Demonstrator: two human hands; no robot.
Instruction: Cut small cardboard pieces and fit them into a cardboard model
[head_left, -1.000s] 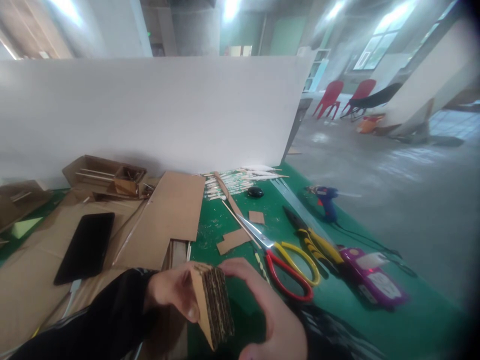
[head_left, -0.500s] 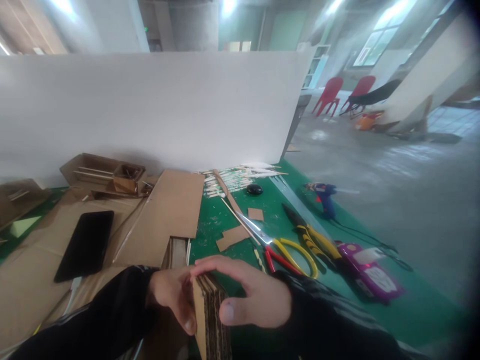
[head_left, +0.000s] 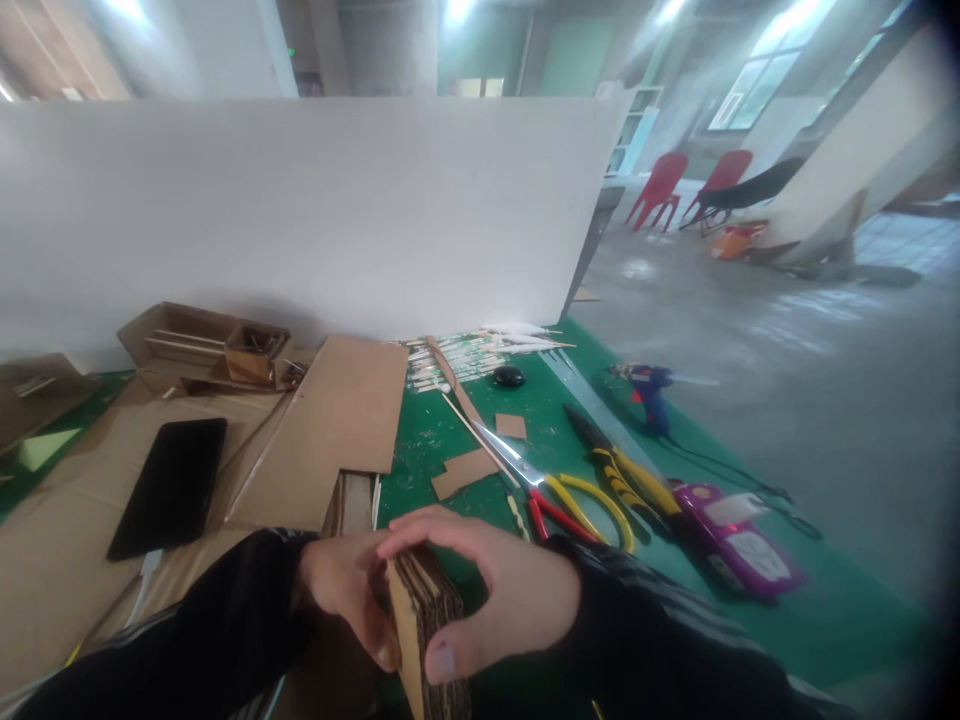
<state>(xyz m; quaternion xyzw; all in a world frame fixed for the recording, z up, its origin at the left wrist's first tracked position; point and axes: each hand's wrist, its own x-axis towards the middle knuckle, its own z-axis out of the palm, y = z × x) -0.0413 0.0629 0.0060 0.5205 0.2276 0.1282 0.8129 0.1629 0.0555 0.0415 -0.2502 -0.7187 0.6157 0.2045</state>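
Observation:
A thick stack of cardboard pieces stands on edge close in front of me, its corrugated edges turned to the right. My left hand grips it from the left, thumb along the flat brown face. Over the top and right side curves my right hand, its thumb on the layered edges and its fingertips at the upper corner. The lower end of the stack runs out of the picture. Just beyond my right hand lie scissors with one yellow and one red handle, plus small cardboard scraps.
Yellow-black pliers, a purple device and a blue glue gun lie to the right. On the left are a phone on cardboard sheets and a cardboard box. Cotton swabs lie before a white partition.
The stack has shifted slightly to the right and tilted a little. My right thumb has moved left and down across its layered edges.

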